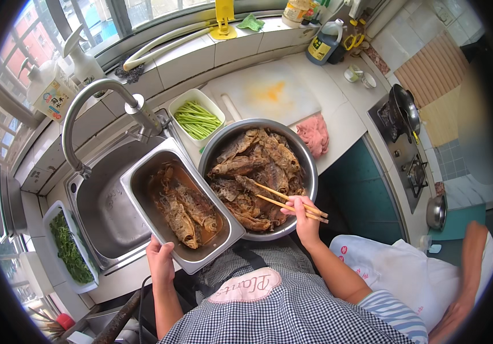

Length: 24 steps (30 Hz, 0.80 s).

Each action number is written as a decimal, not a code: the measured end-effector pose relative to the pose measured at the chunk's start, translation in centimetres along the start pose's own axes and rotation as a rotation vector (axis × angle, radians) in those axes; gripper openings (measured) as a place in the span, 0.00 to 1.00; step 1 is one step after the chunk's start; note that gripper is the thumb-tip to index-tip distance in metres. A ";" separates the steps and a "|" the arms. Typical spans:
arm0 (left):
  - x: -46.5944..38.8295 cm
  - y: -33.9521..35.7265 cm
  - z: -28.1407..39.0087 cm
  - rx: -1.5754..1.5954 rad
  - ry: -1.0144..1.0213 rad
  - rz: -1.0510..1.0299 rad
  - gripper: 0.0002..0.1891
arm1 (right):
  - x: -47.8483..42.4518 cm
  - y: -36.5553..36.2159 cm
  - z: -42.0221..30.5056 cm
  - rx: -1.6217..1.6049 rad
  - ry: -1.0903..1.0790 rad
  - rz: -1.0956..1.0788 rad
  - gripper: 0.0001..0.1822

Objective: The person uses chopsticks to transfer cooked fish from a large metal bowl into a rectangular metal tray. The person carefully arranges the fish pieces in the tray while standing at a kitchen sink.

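Observation:
My left hand [161,259] grips the near left rim of a rectangular stainless steel pan [225,241], tilted over the sink's edge. Two or more cooked whole fish [180,218] lie in brown sauce inside it. In my right hand [306,219] is a pair of wooden chopsticks [291,205]. Their tips touch a piece of fish [248,184] in a large round steel basin [312,161], which is filled with browned fish. The pan's right side meets or overlaps the basin's left side; exact contact cannot be told.
Left are the steel sink [113,206], its faucet [96,84] and a tub of leafy greens [68,245]. Behind the basin are a box of green stalks [197,118], a white cutting board [268,92] and a pink cloth [313,134]. A gas stove [395,159] and another person's arm [472,266] are right.

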State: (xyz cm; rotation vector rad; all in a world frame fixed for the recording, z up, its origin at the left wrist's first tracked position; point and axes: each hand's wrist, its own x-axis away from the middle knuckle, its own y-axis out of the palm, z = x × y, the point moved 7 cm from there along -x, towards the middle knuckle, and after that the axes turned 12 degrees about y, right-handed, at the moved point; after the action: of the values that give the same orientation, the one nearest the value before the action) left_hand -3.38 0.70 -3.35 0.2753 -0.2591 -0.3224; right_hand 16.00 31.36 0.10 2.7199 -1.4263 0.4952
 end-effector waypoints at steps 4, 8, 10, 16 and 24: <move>0.0 -0.1 -0.4 0.028 -0.047 -0.024 0.12 | -1.0 -0.1 0.7 -0.111 0.070 0.024 0.14; 0.1 0.5 -0.1 0.020 -0.054 -0.041 0.13 | -2.1 -2.2 1.4 -0.335 0.154 0.133 0.15; 0.1 0.8 -0.2 0.023 -0.059 -0.045 0.13 | -2.5 -3.0 2.2 -0.447 0.224 0.149 0.14; 0.1 1.8 -0.1 -0.003 -0.067 -0.071 0.14 | -3.3 -4.0 5.5 -0.748 0.455 0.169 0.12; -0.2 2.7 -0.3 -0.056 -0.060 -0.111 0.12 | -3.0 -4.8 4.3 -0.780 0.393 0.188 0.13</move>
State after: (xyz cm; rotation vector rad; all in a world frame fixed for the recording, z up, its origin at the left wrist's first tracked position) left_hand -2.70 3.29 -2.80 0.2258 -0.2943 -0.4472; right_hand 19.36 35.79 -4.26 1.7848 -1.3812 0.3470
